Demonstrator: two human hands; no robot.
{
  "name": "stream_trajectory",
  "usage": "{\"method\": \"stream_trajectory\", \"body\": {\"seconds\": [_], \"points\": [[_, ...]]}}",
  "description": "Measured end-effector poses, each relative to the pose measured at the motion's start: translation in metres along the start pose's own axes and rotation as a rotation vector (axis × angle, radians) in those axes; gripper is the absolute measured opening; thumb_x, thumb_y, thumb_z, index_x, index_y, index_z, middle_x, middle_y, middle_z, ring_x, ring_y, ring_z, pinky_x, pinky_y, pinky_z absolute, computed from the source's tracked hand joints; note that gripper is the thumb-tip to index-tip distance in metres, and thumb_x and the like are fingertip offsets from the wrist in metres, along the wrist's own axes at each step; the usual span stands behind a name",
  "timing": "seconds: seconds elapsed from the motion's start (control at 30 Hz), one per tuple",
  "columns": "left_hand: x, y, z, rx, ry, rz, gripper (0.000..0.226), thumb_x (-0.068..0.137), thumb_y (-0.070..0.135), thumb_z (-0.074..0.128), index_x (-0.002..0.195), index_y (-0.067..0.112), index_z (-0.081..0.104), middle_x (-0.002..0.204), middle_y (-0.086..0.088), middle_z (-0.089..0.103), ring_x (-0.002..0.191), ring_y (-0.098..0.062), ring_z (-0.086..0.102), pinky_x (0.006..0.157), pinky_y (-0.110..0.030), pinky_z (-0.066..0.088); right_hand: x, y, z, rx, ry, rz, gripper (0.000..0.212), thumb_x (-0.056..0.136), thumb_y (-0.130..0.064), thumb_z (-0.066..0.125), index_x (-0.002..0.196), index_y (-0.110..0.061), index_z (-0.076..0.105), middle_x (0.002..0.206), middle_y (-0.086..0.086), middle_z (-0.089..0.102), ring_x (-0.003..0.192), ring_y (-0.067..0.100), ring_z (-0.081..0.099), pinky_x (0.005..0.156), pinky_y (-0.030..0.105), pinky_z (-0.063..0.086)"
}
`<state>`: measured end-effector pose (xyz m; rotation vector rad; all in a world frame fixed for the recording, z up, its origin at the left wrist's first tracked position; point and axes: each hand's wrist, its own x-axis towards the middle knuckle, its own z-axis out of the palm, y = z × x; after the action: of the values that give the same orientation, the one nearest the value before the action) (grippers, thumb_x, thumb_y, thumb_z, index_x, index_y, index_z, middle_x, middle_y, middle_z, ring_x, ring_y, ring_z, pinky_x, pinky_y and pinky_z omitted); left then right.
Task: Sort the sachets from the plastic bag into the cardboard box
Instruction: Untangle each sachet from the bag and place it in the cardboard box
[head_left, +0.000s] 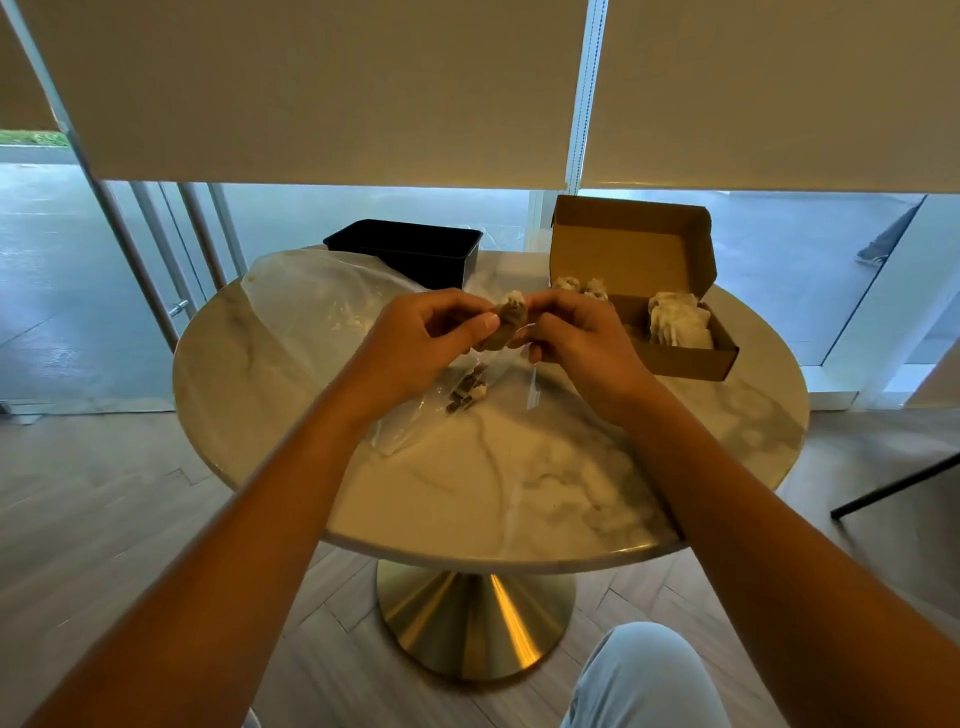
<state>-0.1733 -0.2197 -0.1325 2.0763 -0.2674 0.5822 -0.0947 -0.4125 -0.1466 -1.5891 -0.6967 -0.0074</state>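
Note:
Over the middle of the round marble table (467, 493), my left hand (421, 338) and my right hand (571, 332) both pinch one brownish sachet (511, 317). A clear plastic bag (311, 306) lies flat under and left of the hands, with a few dark sachets (467, 389) showing near its mouth. The open cardboard box (675, 358) sits at the right. It holds a row of pale sachets (675, 322) at its right end and two more (579, 286) at its left end.
A black rectangular tub (410, 249) stands at the table's far edge, behind the bag. The box's lid (623, 228) stands upright at the back. A dark chair leg (893, 483) reaches in at the right. My knee (644, 675) is below the table's near edge.

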Motion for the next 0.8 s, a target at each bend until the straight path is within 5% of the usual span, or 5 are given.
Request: {"method": "stream_trajectory", "body": {"seconds": [0.13, 0.43, 0.7, 0.8], "points": [[-0.003, -0.011, 0.003, -0.027, 0.078, -0.006, 0.021, 0.092, 0.028, 0.070, 0.112, 0.021, 0.074, 0.096, 0.004, 0.076, 0.086, -0.010, 0.073, 0.083, -0.033, 0.061, -0.002, 0.002, -0.002, 0.131, -0.037, 0.004, 0.024, 0.103, 0.000, 0.048, 0.116, -0.001, 0.068, 0.103, 0.017, 0.073, 0.089, 0.026, 0.071, 0.069, 0.031, 0.053], [-0.006, -0.014, 0.008, -0.132, 0.115, -0.024, 0.014, 0.088, 0.020, 0.076, 0.101, 0.022, 0.072, 0.089, 0.002, 0.076, 0.082, -0.013, 0.075, 0.076, -0.030, 0.061, -0.009, -0.003, 0.004, -0.080, -0.043, -0.080, 0.018, 0.094, -0.014, 0.073, 0.110, -0.006, 0.072, 0.094, 0.004, 0.077, 0.085, 0.011, 0.072, 0.073, 0.019, 0.053], [-0.014, -0.014, 0.016, 0.244, -0.095, 0.008, 0.031, 0.094, 0.038, 0.068, 0.124, 0.032, 0.068, 0.091, 0.024, 0.067, 0.081, 0.002, 0.062, 0.070, -0.006, 0.044, -0.009, -0.007, 0.000, -0.065, 0.049, -0.075, 0.016, 0.096, -0.018, 0.071, 0.111, -0.012, 0.071, 0.103, 0.004, 0.077, 0.096, 0.019, 0.074, 0.085, 0.032, 0.061], [-0.013, -0.014, 0.016, 0.304, -0.145, 0.056, 0.025, 0.093, 0.034, 0.070, 0.118, 0.032, 0.072, 0.091, 0.017, 0.068, 0.083, 0.000, 0.061, 0.070, -0.003, 0.041, -0.009, -0.008, 0.000, -0.059, 0.046, -0.081, 0.016, 0.096, -0.017, 0.070, 0.111, -0.011, 0.071, 0.102, 0.004, 0.077, 0.094, 0.017, 0.073, 0.082, 0.030, 0.061]]}}
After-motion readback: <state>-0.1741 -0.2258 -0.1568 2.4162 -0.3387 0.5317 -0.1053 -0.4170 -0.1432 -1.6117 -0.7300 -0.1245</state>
